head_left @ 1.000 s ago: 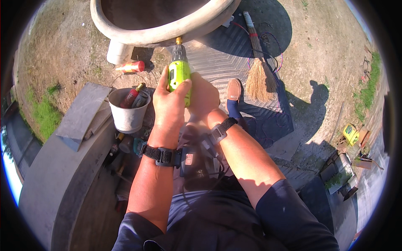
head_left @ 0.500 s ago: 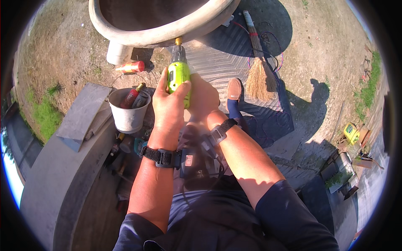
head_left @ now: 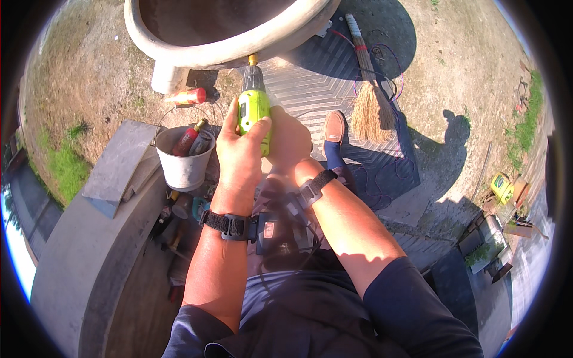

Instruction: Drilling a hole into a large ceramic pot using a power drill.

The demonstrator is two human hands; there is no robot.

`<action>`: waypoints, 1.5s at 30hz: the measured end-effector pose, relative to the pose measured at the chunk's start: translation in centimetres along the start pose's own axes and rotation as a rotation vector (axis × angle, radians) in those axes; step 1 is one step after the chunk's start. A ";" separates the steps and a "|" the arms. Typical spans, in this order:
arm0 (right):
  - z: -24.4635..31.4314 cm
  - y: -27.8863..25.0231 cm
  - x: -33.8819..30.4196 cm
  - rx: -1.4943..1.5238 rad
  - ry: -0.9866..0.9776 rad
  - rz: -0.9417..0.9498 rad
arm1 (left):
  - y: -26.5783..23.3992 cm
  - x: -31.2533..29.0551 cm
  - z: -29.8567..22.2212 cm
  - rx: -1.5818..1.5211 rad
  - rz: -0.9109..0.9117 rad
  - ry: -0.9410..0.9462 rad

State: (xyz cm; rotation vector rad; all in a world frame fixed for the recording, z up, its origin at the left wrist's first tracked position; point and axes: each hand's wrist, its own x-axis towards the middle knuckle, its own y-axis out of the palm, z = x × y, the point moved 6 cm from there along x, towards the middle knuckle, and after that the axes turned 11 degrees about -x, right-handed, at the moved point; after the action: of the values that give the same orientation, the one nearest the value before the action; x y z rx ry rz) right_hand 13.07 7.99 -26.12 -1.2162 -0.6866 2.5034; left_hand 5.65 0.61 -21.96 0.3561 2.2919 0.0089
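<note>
A lime-green power drill (head_left: 254, 110) with a grey chuck points away from me, gripped from both sides. My left hand (head_left: 238, 137) wraps its left flank, thumb across the top. On the other side my right hand (head_left: 289, 140) is closed round it; the drill's handle is hidden beneath my hands. The brass-coloured bit (head_left: 253, 59) meets the outer side of a large pale round basin (head_left: 197, 56), just under its thick rim. Its tip is out of sight there. Pale dust blurs the air beside the drill.
A white bucket (head_left: 182, 170) holding red and grey tools stands left of my hands, beside a grey ledge (head_left: 71, 256) with slabs (head_left: 119, 161). A red-orange bottle-shaped object (head_left: 190, 96) lies near the basin's foot. Right, a straw broom (head_left: 371, 113) and thin cables lie on a ribbed mat (head_left: 394, 179).
Both hands and the drill hold nearly the same place against the basin. The view has shifted very slightly; nothing was taken up or let go.
</note>
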 end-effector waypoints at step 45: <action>0.1 0.5 0.2 0.010 0.008 -0.014 | 0.0 -0.2 -0.5 0.022 -0.001 -0.004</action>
State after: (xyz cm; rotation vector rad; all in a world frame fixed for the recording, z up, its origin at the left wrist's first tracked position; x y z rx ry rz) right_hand 12.81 7.62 -26.44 -1.2133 -0.6774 2.4867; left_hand 5.47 0.60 -21.49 0.3656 2.2894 -0.0181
